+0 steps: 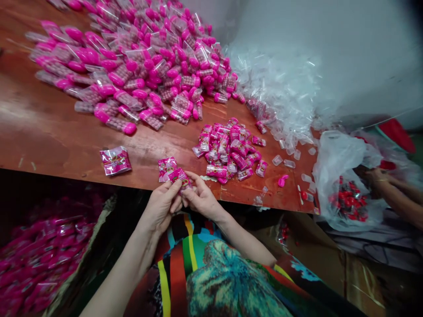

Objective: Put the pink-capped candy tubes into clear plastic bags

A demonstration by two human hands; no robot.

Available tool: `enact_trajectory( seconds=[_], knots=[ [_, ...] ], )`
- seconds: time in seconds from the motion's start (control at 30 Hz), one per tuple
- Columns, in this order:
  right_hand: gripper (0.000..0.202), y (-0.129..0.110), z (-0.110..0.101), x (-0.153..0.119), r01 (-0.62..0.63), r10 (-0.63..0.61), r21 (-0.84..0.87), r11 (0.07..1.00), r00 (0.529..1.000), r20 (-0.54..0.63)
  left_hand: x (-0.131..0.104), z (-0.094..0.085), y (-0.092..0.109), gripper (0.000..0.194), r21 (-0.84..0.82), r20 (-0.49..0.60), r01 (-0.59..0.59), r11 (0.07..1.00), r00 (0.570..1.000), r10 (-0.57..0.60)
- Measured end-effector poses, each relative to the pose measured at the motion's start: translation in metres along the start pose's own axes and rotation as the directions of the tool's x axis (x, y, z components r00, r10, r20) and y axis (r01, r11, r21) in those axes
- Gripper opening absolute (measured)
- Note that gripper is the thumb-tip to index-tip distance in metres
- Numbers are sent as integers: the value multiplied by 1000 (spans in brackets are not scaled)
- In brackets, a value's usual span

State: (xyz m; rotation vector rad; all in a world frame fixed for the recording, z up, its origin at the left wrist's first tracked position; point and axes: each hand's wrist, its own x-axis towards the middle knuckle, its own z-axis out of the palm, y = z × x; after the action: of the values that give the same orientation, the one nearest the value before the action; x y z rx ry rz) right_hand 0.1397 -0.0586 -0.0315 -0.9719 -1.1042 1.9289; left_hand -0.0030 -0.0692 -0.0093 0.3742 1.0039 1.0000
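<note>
Close to the table's front edge, my left hand and my right hand come together on a small pink printed packet, each pinching it between thumb and fingers. Just behind it another pink packet lies flat on the table. Farther left rests a small stack of flat pink packets. To the right of my hands is a heap of filled, wrapped pink packets. What is inside the held packet is hidden by my fingers.
A big pile of clear tubes with pink caps covers the back of the wooden table. Empty clear containers are heaped back right. A box of pink packets stands lower left. Another person's hand is by a bag of red pieces.
</note>
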Motion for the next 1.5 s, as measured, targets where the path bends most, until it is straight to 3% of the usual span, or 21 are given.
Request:
enact_trajectory(
  seconds=[0.17, 0.27, 0.37, 0.4, 0.47, 0.53, 0.6, 0.67, 0.73, 0.77, 0.87, 1.0, 1.1, 1.2, 1.27, 1.33, 1.4, 1.5],
  knots=[
    [69, 2, -1, 3, -59, 59, 25, 998, 998, 19, 2, 2, 0, 35, -5, 63, 14, 1000, 998, -14],
    [65, -12, -13, 1, -5, 8, 29, 1000, 997, -83, 2, 3, -1, 35, -9, 97, 24, 1000, 995, -23],
    [59, -37, -28, -3, 159, -125, 116, 981, 959, -254, -1, 2, 0, 38, 45, -40, -42, 998, 998, 44],
    [65, -44, -31, -3, 183, -140, 136, 974, 951, -276, -2, 0, 0, 39, 74, -99, -76, 994, 992, 83],
    [83, -50, -32, 3, 139, -116, 88, 986, 966, -230, -4, -3, 3, 37, 124, -201, -148, 981, 965, 171],
    [80, -45, -24, 15, 92, -117, -155, 984, 980, -161, -4, -8, 6, 34, 146, -287, -208, 967, 927, 242],
    [60, -33, -11, 32, 136, -231, -536, 833, 967, -113, -2, -11, 7, 34, 150, -351, -228, 962, 897, 267],
    [46, -20, 2, 50, 157, -352, -850, 503, 935, -35, 1, -13, 8, 36, 157, -370, -209, 965, 894, 253],
    [41, -9, 11, 64, 120, -377, -974, 193, 925, 40, 5, -15, 7, 38, 180, -365, -186, 966, 899, 241],
    [40, -5, 13, 69, 98, -376, -991, 93, 925, 56, 6, -16, 6, 38, 195, -360, -181, 964, 901, 242],
    [37, 1, 13, 76, 61, -407, -998, -14, 912, 62, 8, -18, 5, 35, 234, -357, -181, 955, 898, 257],
    [33, -1, 10, 71, 103, -442, -994, 28, 893, 80, 7, -19, 6, 36, 229, -373, -212, 950, 882, 287],
    [33, -4, 10, 63, 187, -428, -973, 134, 897, 114, 7, -17, 10, 36, 224, -344, -256, 940, 882, 322],
    [36, -6, 12, 58, 246, -429, -875, 418, 902, 48, 11, -14, 18, 37, 166, -315, -248, 955, 904, 289],
    [41, -9, 14, 59, 254, -404, -700, 667, 913, -54, 14, -12, 23, 39, 95, -297, -250, 964, 917, 267],
    [45, -14, 14, 62, 261, -364, -512, 818, 925, -111, 16, -11, 27, 37, 66, -268, -256, 964, 927, 264],
    [40, -19, 14, 65, 263, -338, -425, 866, 934, -111, 18, -9, 30, 35, 81, -257, -258, 963, 928, 270],
    [34, -24, 14, 66, 259, -332, -435, 862, 938, -100, 20, -6, 32, 36, 66, -237, -230, 971, 942, 239]
  ],
)
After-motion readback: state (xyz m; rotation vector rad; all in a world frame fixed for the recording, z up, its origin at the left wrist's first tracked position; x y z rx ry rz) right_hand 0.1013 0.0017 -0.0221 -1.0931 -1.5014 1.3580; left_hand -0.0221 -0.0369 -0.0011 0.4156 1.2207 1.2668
